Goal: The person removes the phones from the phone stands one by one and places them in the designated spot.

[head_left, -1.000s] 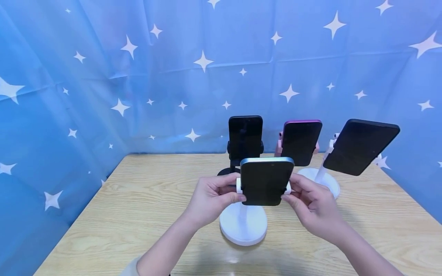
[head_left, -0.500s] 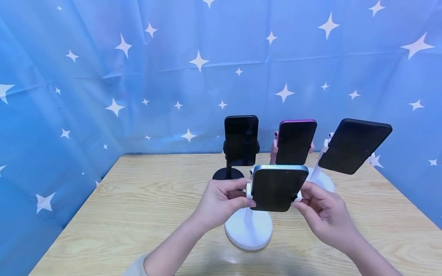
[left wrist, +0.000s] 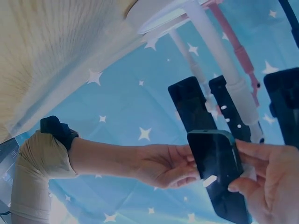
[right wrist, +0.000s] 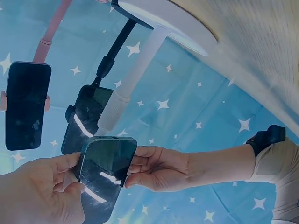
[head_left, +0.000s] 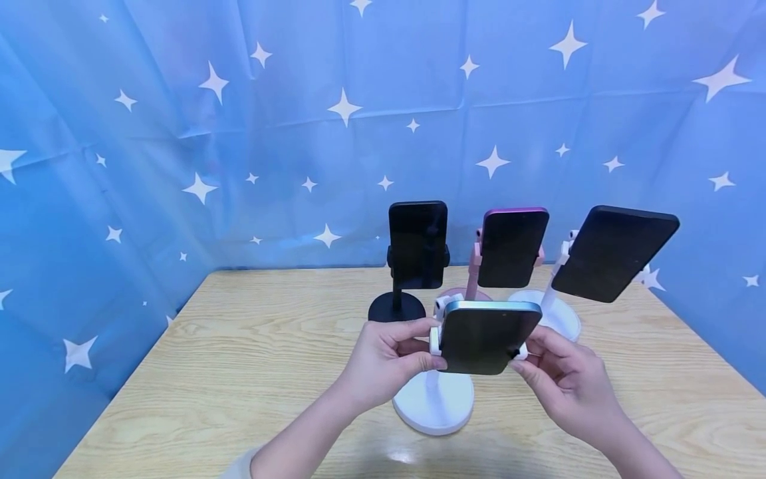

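A phone with a light-blue edge (head_left: 487, 340) is clamped sideways-on in the holder of a white phone stand (head_left: 434, 407). My left hand (head_left: 390, 362) pinches the white clamp arm at the phone's left edge, its thumb overlapping the screen's corner. At the opposite edge my right hand (head_left: 568, 384) pinches the other clamp arm between thumb and fingers. The screen is dark and leans back, facing up. In the left wrist view the phone (left wrist: 217, 172) sits between both hands; the right wrist view shows the stand's white pole (right wrist: 135, 79) running to its round base.
Behind stand a black phone (head_left: 417, 245) on a black stand, a pink-edged phone (head_left: 513, 247) on a pink stand, and a larger black phone (head_left: 615, 253) tilted on another white stand. They share a wooden table (head_left: 239, 346). A blue star-patterned curtain (head_left: 287, 133) hangs behind.
The clamped phone has tilted further back and shifted right and lower, both hands moving with it. The pink stand's base now shows above it. The head view has shifted slightly.
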`<act>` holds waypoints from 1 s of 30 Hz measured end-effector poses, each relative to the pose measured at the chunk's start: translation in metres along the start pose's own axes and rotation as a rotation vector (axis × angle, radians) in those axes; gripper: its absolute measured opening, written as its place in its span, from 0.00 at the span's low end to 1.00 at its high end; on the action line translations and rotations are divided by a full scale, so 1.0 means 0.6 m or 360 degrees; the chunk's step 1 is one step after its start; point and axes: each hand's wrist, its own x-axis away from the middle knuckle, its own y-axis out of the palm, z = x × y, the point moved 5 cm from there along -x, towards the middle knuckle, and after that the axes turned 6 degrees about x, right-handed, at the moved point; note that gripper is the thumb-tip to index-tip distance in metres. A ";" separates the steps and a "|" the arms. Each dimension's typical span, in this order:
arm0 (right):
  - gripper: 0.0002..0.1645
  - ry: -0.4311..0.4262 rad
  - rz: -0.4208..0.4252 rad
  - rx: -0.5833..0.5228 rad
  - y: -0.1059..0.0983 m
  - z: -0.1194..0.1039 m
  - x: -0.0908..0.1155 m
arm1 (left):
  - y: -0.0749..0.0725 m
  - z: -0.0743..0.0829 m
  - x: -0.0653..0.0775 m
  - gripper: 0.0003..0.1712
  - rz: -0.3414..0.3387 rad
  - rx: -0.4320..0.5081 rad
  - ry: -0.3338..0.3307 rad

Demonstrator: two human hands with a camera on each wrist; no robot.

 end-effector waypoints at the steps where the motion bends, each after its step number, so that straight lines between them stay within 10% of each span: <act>1: 0.18 0.0004 -0.0001 -0.0006 0.000 0.000 0.001 | 0.000 -0.001 0.000 0.24 0.0001 -0.0004 -0.0008; 9: 0.20 0.0032 -0.0003 0.0045 -0.003 -0.003 0.003 | 0.002 0.002 -0.001 0.24 -0.0076 -0.0041 0.0041; 15: 0.28 0.0152 -0.0047 0.0212 -0.005 -0.015 -0.004 | -0.004 0.022 -0.006 0.24 -0.0124 -0.0376 0.0286; 24: 0.43 0.0088 0.0083 0.0337 -0.006 -0.064 -0.034 | -0.007 0.031 -0.032 0.55 -0.0393 -0.0671 0.0421; 30: 0.61 -0.0133 0.0205 0.0462 -0.006 0.055 0.014 | 0.005 0.026 -0.056 0.49 -0.0713 -0.0521 0.0548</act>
